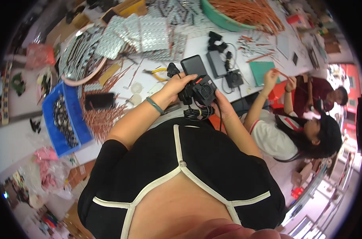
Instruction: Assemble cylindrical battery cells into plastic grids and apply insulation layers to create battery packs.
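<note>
I hold a black boxy device (pixel 205 91) with a vented face and a small red part, in front of my body at the table's near edge. My left hand (pixel 178 85) is closed on its left side, thumb on top. On its right side my right hand (pixel 224 105) is closed, the fingers partly hidden behind it. Below the device hangs a tied coil of black cable (pixel 198 113). Just beyond lies a flat black rectangular case (pixel 191 65). Pliers with yellow handles (pixel 158 75) rest beside my left hand.
A black power adapter (pixel 217 63) with cables lies ahead. Left are a blue bin (pixel 49 115) of metal parts, a dark phone (pixel 99 101) and copper-coloured strips (pixel 99 123). Silvery sheets (pixel 143 34) and a green basin (pixel 224 24) stand far back. A co-worker (pixel 274 137) sits right.
</note>
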Action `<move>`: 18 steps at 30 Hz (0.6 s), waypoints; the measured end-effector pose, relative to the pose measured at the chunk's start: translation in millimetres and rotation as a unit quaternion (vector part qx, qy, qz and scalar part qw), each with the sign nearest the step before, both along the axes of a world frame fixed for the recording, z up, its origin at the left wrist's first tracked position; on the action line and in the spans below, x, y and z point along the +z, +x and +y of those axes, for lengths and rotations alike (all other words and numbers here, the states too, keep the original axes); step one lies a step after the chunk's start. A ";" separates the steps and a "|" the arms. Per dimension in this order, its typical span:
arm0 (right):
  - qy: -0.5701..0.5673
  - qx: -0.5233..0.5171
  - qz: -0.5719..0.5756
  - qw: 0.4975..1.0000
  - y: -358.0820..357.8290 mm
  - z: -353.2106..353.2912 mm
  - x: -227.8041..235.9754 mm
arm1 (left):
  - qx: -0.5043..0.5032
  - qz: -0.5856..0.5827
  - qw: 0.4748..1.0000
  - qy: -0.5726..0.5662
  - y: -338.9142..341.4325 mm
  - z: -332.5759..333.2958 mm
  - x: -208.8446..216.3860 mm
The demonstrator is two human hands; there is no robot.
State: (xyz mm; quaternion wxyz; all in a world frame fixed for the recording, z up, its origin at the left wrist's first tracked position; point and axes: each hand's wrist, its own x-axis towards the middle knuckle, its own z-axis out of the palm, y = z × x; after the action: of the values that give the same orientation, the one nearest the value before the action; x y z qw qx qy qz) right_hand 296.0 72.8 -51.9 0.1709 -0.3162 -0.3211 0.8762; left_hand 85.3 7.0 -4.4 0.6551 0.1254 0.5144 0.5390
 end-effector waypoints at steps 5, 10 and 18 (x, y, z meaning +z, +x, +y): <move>-0.003 -0.064 0.004 0.998 17.6 19.1 -41.6 | -0.059 0.051 0.997 -0.003 14.7 52.2 -45.5; -0.014 -0.059 0.014 0.998 28.1 36.9 -32.0 | -0.122 0.104 0.987 -0.033 17.6 79.8 -91.7; 0.056 0.014 -0.049 0.997 36.8 71.5 -36.7 | -0.147 0.112 0.978 -0.093 19.1 86.2 -88.2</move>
State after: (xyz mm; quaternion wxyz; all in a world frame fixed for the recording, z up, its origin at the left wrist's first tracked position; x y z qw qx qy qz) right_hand 332.8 144.2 -88.7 0.1597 -0.3437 -0.3819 0.8429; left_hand 104.4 93.1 -92.6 0.6743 0.1978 0.6083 0.3690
